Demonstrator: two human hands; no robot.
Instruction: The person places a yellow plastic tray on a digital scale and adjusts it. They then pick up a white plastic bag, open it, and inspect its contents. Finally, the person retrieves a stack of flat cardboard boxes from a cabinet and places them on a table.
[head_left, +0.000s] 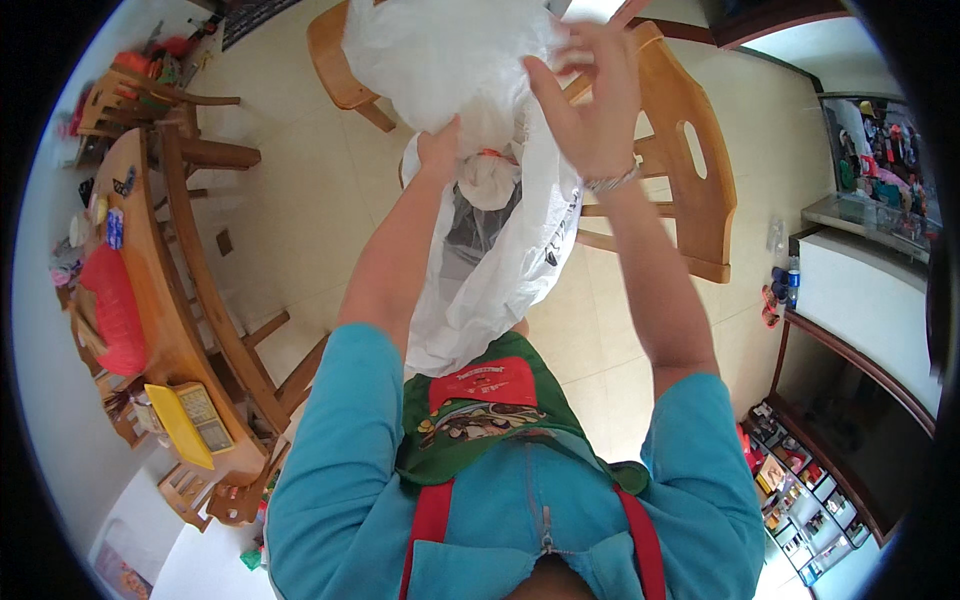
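A large, cloudy white plastic bag (442, 52) fills the top middle, its contents not clear. Below it, a bunched white neck (487, 181) is bound with a red tie (491, 154). Around and beneath hangs a white woven sack (480, 315) with dark writing on its side; its mouth gapes toward me. My left hand (440, 148) grips white plastic at the left of the tied neck, though its fingertips are partly hidden. At the right of the cloudy bag is my right hand (592, 105), blurred, fingers spread and nothing visibly held.
Wooden chairs stand close on the right (690, 172) and upper left (330, 60) of the bags. Along the left runs a wooden table (161, 300) bearing a red plastic bag (112, 311) and a yellow box lid (176, 427). Slippers (770, 306) lie on the tiled floor at right.
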